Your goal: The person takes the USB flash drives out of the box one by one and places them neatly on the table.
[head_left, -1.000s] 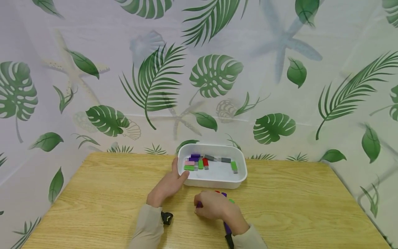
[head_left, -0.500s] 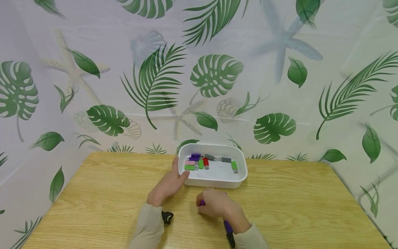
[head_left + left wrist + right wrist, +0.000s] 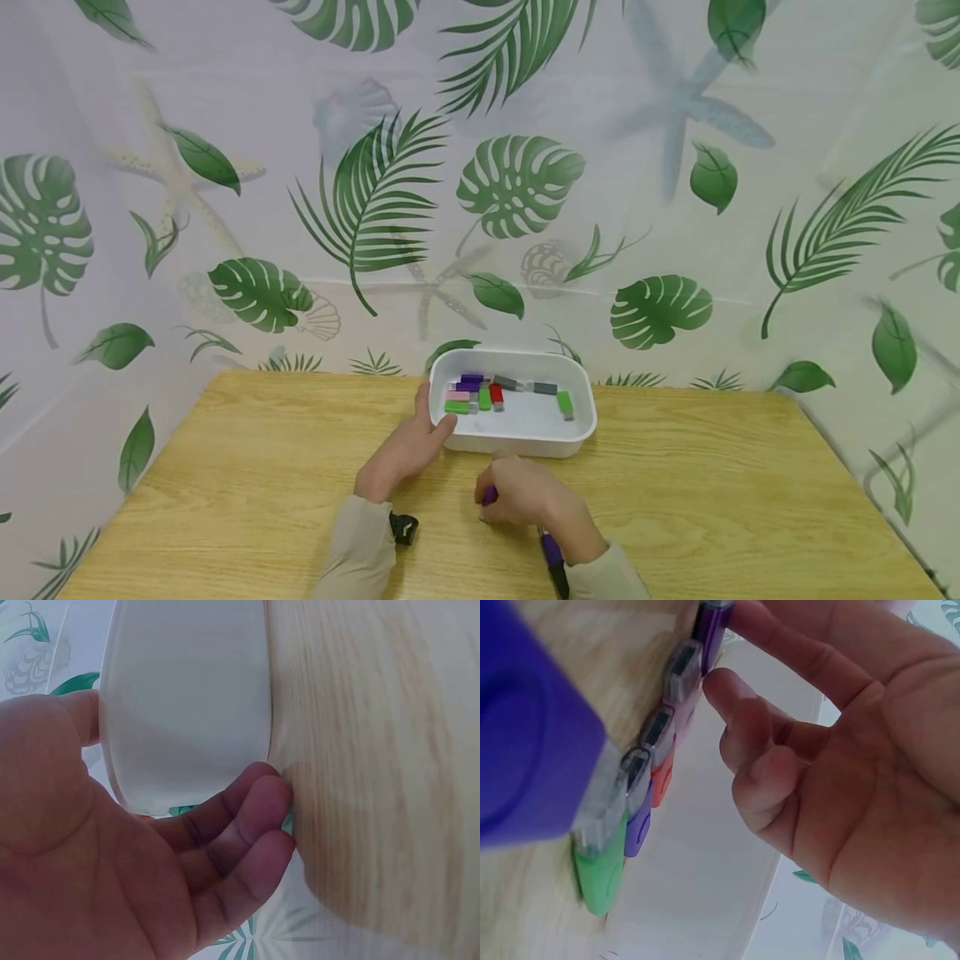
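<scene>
My left hand [image 3: 408, 448] holds the left end of a white plastic tray [image 3: 517, 444], thumb at its front corner; in the left wrist view several fingers curl beside the tray's wall [image 3: 187, 697]. Below the tray, my right hand [image 3: 528, 493] pinches a purple USB flash drive [image 3: 490, 497]. In the right wrist view that purple drive [image 3: 712, 628] stands at the end of a row on the table: a pink drive [image 3: 685, 712], a red drive [image 3: 662, 780], another purple drive [image 3: 637, 829] and a green drive [image 3: 602, 877]. In the head view the hand hides this row.
Inside the tray lie several flash drives, among them a red drive [image 3: 497, 396], a grey drive [image 3: 545, 388] and a green drive [image 3: 565, 404]. A large blurred purple object [image 3: 532, 735] is close to the right wrist camera. A leaf-patterned cloth [image 3: 525, 250] rises behind the wooden table [image 3: 712, 483].
My right hand has shifted slightly right and away from me, and the purple drive in it has tilted. The coloured drive ends seen beyond that hand are now hidden. The left hand stays put.
</scene>
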Available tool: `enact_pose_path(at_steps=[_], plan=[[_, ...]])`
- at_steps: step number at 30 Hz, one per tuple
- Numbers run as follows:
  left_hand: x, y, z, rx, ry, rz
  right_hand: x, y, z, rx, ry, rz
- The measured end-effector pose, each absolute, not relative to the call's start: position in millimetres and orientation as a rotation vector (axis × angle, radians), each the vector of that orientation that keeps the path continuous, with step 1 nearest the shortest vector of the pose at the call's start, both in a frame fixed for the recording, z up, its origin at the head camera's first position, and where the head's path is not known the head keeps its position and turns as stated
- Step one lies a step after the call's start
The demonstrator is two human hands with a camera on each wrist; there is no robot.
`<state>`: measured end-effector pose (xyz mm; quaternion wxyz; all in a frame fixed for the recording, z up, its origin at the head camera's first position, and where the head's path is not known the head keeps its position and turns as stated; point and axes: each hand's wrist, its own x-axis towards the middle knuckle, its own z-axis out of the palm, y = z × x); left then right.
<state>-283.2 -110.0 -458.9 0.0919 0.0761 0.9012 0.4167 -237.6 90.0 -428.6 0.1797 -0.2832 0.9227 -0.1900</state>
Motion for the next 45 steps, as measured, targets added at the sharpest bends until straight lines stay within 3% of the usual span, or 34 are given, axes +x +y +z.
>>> enact_pose_path(at_steps=[45], plan=[[-282.8, -110.4, -459.6, 0.246, 2.696, 1.228, -236.2, 92.5, -429.0, -0.799, 2.718, -0.494]])
